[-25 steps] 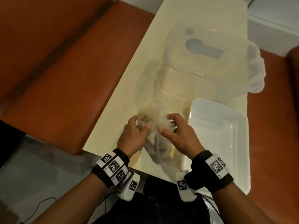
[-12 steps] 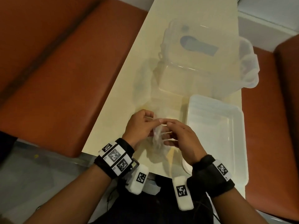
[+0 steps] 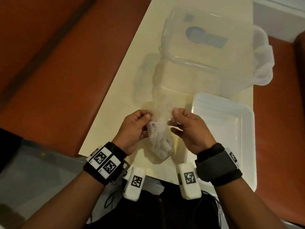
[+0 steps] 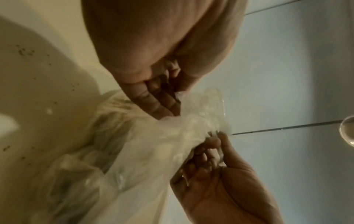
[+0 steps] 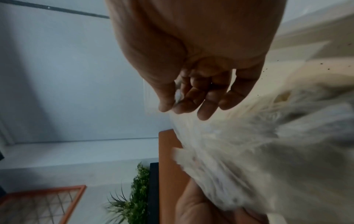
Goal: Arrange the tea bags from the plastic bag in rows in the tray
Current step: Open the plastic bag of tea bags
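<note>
Change: top of the plastic bag (image 3: pixel 159 129), bunched tight between the hands half a second before, now drawn apart and lifted.
Meaning: probably the opening step; no tea bags out yet, tray (image 3: pixel 234 129) bare.
Left hand (image 3: pixel 133 128): thumb and forefinger clamped on the left edge of the bag mouth.
Right hand (image 3: pixel 189 128): thumb and fingers clamped on the right edge; other fingers loosely curled.
Bag place: held between both hands above the near end of the table (image 3: pixel 118 103), just left of the tray.
Bag look: thin, cloudy, crinkled film; lower part bulging with pale lumps, likely tea bags, too blurred to count.
Far side: clear box (image 3: pixel 206 52), untouched.
</note>
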